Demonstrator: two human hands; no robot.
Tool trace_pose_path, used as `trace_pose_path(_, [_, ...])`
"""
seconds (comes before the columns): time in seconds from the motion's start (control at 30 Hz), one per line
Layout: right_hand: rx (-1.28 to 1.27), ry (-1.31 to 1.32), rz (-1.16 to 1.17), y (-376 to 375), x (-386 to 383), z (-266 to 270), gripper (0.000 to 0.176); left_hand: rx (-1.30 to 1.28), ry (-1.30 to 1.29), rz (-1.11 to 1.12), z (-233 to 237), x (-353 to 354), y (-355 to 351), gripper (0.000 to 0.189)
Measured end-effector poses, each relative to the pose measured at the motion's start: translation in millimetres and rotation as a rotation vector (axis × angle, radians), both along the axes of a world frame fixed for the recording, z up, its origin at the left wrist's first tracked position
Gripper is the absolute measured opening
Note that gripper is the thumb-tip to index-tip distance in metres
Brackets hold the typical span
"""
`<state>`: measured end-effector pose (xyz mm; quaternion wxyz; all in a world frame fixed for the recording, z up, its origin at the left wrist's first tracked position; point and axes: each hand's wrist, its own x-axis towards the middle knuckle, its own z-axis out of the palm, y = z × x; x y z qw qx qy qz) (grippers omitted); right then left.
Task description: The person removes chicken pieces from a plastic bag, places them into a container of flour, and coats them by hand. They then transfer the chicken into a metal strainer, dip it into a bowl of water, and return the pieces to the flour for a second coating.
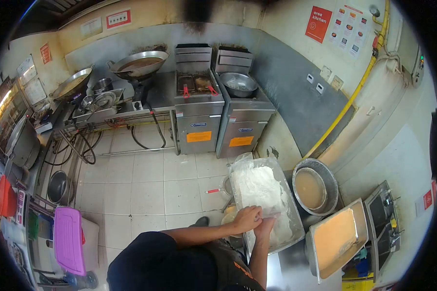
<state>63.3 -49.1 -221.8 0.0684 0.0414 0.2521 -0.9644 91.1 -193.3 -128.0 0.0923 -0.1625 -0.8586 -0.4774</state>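
A rectangular clear tub (pixel 292 213) stands in front of me, holding a mound of white powder (pixel 258 186) that looks like flour. My left hand (pixel 247 219) and my right hand (pixel 264 228) meet above the tub's near part, fingers closed. Between them they grip a thin clear plastic bag (pixel 273 212), its edge lying over the powder. The exact finger positions are partly hidden. Another crumpled clear plastic piece (pixel 243 162) lies at the tub's far left corner.
Right of the tub are a round metal pot (pixel 329 186) of cloudy liquid and a deep metal pan (pixel 365 228) with an orange-tan layer. Two fryers (pixel 199 121) stand ahead. A wok (pixel 140 64) sits on the back counter. A purple lid (pixel 69 240) is at left.
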Motion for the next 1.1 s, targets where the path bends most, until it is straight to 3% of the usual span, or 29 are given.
trace_pose_path(0.03, [-0.002,0.01,0.001,-3,2,13,0.049,-0.002,0.01,0.001,0,1,1,0.017])
trace_pose_path(0.1, [-0.003,-0.207,-0.018,-11,14,52,0.052,0.137,0.126,-0.104,-12,3,6,0.013])
trace_pose_path(0.13, [-0.003,-0.2,-0.02,-5,8,40,0.052,0.136,0.133,-0.106,-17,3,7,0.013])
trace_pose_path(0.2, [0.377,-0.118,-0.191,6,-5,16,0.068,0.313,-0.091,-0.219,-20,3,7,0.013])
trace_pose_path(0.33, [0.318,-0.175,-0.281,-12,13,55,0.07,0.347,-0.144,-0.308,-16,6,9,0.014])
trace_pose_path(0.4, [0.116,-0.231,-0.314,-26,22,90,0.064,0.305,-0.08,-0.316,-14,4,6,0.013])
trace_pose_path(0.47, [0.099,-0.255,-0.298,-32,20,98,0.062,0.289,-0.094,-0.301,-9,3,1,0.013])
trace_pose_path(0.53, [0.081,-0.281,-0.286,-30,18,88,0.06,0.272,-0.111,-0.289,-3,1,-5,0.013])
trace_pose_path(0.6, [0.318,-0.218,-0.309,-26,-2,49,0.066,0.135,-0.129,-0.179,-3,0,-13,0.015])
trace_pose_path(0.63, [0.318,-0.229,-0.312,-24,-8,32,0.066,0.133,-0.14,-0.182,-9,-2,-15,0.015])
trace_pose_path(0.7, [0.723,-0.096,-0.117,-22,-10,16,0.065,0.239,-0.301,0.134,-20,-10,-17,0.019])
trace_pose_path(0.73, [0.465,-0.138,-0.148,-32,-17,13,0.064,0.295,-0.608,0.152,-19,-19,-20,0.028])
trace_pose_path(0.77, [0.468,-0.144,-0.151,-35,-16,6,0.064,0.296,-0.615,0.147,-26,-21,-19,0.028])
trace_pose_path(0.83, [0.808,-0.258,-0.371,-46,-30,-13,0.066,0.919,-1.345,0.122,-43,-34,-24,0.033])
trace_pose_path(0.9, [0.722,-0.216,-0.328,-60,-31,2,0.069,0.88,-1.163,0.215,-31,-24,-26,0.032])
trace_pose_path(0.97, [0.56,-0.184,-0.28,-67,-23,24,0.075,0.346,-0.257,0.294,-33,-18,-30,0.026])
trace_pose_path(1.03, [0.466,-0.271,-0.212,-67,-28,35,0.08,0.448,-0.179,0.21,-12,-18,-43,0.018])
trace_pose_path(1.1, [0.403,-0.17,-0.255,-70,-33,42,0.084,0.204,0.031,-0.05,-4,-20,-53,0.014])
